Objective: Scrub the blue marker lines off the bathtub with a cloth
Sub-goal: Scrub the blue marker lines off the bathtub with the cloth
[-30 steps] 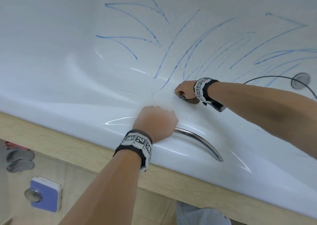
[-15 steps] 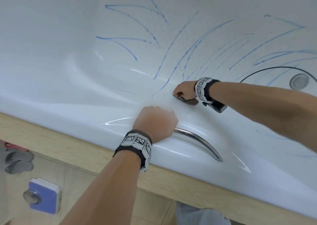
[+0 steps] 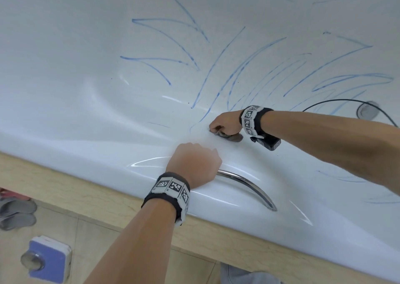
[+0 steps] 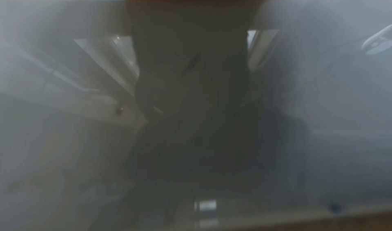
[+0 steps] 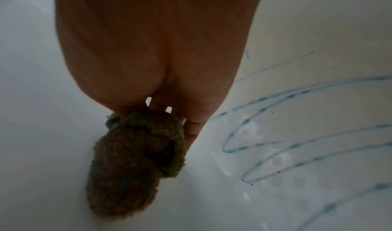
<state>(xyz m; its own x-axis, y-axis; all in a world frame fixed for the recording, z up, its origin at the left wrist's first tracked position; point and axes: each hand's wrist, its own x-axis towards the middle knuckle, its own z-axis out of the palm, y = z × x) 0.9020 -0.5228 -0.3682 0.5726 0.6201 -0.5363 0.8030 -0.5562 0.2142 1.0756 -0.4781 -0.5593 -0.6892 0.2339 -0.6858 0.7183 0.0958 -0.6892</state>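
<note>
White acrylic bathtub (image 3: 91, 71) walls, scrawled with long blue marker lines (image 3: 218, 67), fill the scene as a person leans over the wood-look surround (image 3: 65, 188). The right hand (image 3: 225, 124), fingers curled tight round a bunched brownish cloth (image 5: 135, 154), presses it to the tub just below the near end of one stroke, whose long axis sweeps up and away from the knuckles toward the far wall. The left hand (image 3: 194, 164), fingers curled, grips the chrome grab handle (image 3: 249, 186) on the rim, apparently as a brace, so the right is nearer the ink.
</note>
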